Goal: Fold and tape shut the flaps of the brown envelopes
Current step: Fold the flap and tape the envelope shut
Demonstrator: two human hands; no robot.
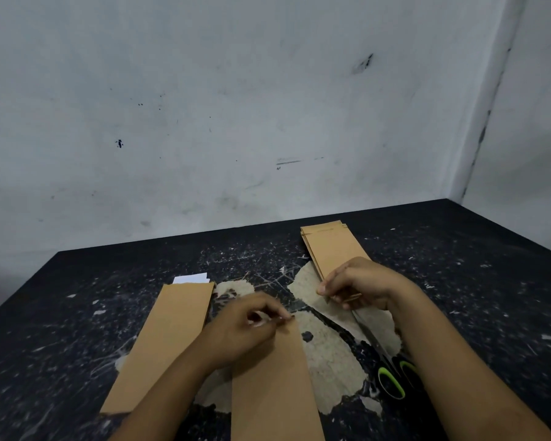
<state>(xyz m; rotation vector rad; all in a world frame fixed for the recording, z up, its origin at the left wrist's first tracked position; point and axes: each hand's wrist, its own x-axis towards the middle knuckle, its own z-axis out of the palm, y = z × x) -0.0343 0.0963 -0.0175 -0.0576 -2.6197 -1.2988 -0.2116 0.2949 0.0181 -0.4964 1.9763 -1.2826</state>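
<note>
I see the left hand (252, 326) pinch the middle envelope's (271, 386) top to fold it; the right hand (352, 283) grips the far pile (331, 246), ready.

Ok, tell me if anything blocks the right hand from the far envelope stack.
Nothing visible does. The right hand already lies at the near end of the envelope stack, its fingers curled at the edge. The scissors lie nearer, under the forearm.

Dim, flat, cool light is falling evenly from above, casting only faint shadows, while the wide lens is bending the edges and slight softness is blurring the whole view.
</note>
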